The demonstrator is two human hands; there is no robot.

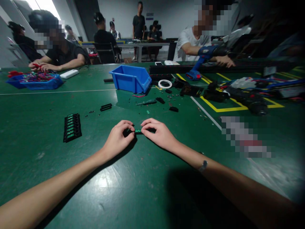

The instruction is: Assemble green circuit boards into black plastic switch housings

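Between my hands is a small green circuit board with a dark edge, low over the green table or resting on it; I cannot tell which. My left hand pinches its left end between thumb and fingers. At the other end, my right hand grips it the same way. The fingertips hide both ends of the board. Off to the left lies a row of similar green boards in black holders, set side by side. Two thin black frames lie beyond my left hand.
Beyond my hands are a blue bin, a screwdriver, a white tape roll and scattered small parts. A blue cordless drill stands near a person in white. Blue trays of wires sit far left, before another person.
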